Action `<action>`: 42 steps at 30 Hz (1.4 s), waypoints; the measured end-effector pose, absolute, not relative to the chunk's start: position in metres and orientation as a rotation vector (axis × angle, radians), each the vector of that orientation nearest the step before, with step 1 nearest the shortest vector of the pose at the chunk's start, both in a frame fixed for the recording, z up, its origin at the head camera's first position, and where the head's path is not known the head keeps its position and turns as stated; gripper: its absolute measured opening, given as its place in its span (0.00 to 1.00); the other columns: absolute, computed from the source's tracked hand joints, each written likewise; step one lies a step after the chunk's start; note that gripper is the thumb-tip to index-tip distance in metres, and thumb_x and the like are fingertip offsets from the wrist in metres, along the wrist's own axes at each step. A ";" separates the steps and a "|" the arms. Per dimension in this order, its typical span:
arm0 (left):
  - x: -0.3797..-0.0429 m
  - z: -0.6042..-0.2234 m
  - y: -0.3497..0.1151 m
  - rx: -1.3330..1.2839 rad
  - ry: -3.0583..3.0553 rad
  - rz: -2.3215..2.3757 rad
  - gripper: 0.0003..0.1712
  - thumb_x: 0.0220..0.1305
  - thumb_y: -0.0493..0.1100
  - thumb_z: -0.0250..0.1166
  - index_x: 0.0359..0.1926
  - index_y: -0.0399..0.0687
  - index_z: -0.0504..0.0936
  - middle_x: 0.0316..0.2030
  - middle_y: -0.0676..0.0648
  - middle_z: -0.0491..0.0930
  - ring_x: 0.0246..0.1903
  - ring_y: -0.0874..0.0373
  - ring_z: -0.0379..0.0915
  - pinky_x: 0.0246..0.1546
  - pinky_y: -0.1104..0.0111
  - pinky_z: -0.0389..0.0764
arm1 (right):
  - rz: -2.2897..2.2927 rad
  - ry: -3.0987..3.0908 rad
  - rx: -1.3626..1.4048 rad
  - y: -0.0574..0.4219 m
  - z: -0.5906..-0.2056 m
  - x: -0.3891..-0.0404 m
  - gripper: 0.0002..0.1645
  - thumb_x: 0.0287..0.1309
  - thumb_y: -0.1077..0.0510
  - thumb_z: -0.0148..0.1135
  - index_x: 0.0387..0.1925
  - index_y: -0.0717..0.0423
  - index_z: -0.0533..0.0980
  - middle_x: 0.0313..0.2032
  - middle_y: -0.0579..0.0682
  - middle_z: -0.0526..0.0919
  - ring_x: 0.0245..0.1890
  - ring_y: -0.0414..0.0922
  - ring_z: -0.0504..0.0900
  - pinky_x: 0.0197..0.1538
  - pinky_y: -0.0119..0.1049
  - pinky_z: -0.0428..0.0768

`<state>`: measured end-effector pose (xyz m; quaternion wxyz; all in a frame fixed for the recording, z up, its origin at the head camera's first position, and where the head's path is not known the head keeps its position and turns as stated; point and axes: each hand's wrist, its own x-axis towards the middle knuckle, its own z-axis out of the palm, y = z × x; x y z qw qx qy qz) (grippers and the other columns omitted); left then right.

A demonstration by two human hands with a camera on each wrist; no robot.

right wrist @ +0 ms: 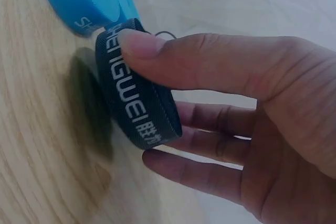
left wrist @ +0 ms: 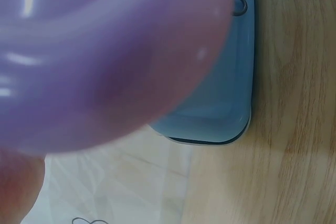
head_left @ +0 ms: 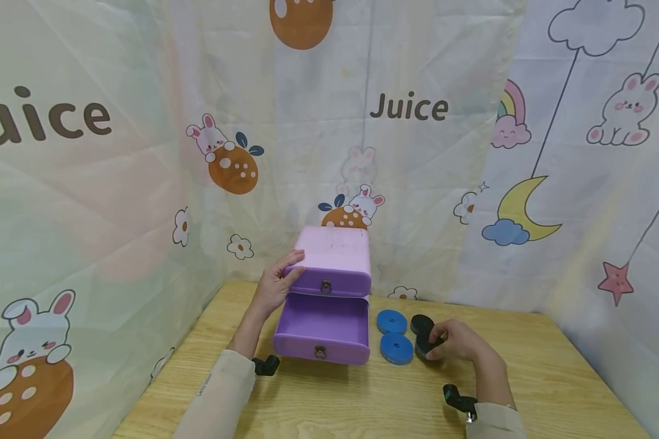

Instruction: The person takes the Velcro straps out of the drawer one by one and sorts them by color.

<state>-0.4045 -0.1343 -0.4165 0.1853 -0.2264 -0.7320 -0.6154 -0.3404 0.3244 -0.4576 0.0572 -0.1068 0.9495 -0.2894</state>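
My left hand (head_left: 276, 281) rests against the left front corner of a pink and purple drawer unit (head_left: 332, 250), its thumb by the top drawer's front. Below it, a purple drawer (head_left: 323, 326) is pulled out with nothing inside. In the left wrist view, a light-blue drawer front (left wrist: 210, 103) with a ring pull shows below the blurred purple drawer. My right hand (head_left: 457, 342) pinches a black roll of strap tape (right wrist: 131, 87) between thumb and fingers. This roll is tilted close over the table and bears white "SHENGWEI" lettering.
A second black roll (head_left: 420, 323) lies just behind the pinched one. Two blue rolls (head_left: 396, 349) lie between the drawer unit and the black rolls. All stand on a wooden table (head_left: 406, 402), with printed cloth curtains (head_left: 417, 183) behind and at the sides.
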 end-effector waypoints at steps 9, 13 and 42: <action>-0.405 -0.416 -0.137 -0.652 -2.061 -1.710 0.23 0.72 0.50 0.68 0.65 0.52 0.83 0.71 0.52 0.75 0.79 0.56 0.57 0.81 0.58 0.57 | -0.873 2.858 -0.325 0.320 -0.462 -0.343 0.19 0.43 0.57 0.86 0.34 0.54 0.82 0.36 0.48 0.83 0.38 0.47 0.76 0.42 0.41 0.75; -0.405 -0.416 -0.137 -0.649 -2.069 -1.705 0.24 0.72 0.50 0.68 0.65 0.52 0.83 0.71 0.52 0.75 0.79 0.56 0.57 0.80 0.58 0.57 | -0.878 2.862 -0.328 0.319 -0.464 -0.344 0.20 0.42 0.57 0.86 0.34 0.55 0.81 0.36 0.48 0.82 0.38 0.47 0.76 0.41 0.41 0.75; -0.403 -0.416 -0.136 -0.632 -2.084 -1.721 0.25 0.71 0.52 0.68 0.66 0.52 0.82 0.72 0.52 0.74 0.79 0.56 0.56 0.80 0.56 0.58 | -1.098 3.042 -0.870 0.245 -0.409 -0.327 0.29 0.68 0.42 0.68 0.63 0.53 0.78 0.59 0.52 0.84 0.56 0.54 0.82 0.59 0.59 0.82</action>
